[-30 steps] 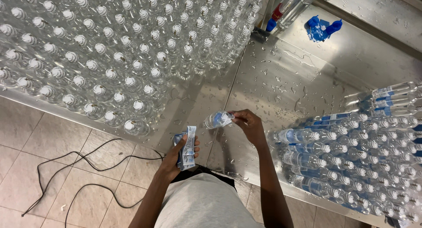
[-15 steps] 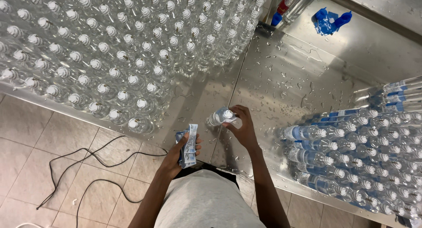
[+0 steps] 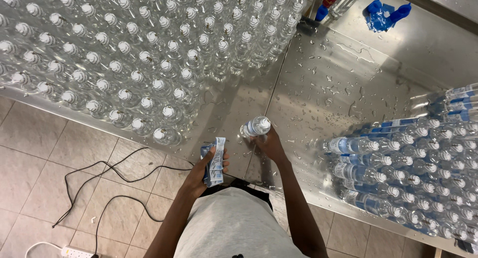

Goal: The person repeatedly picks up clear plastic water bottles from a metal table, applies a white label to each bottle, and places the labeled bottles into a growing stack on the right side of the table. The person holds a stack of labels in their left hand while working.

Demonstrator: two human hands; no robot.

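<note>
Right hand (image 3: 271,146) fingers clamped on a clear bottle (image 3: 255,126) upright on the wet steel counter (image 3: 323,79), its base hidden by the hand. Left hand (image 3: 205,169) fingers closed round a stack of labels (image 3: 215,161), print too small to read. Labelled bottles (image 3: 398,168) at right run off frame; unlabelled bottles (image 3: 124,54) fill the left.
</note>
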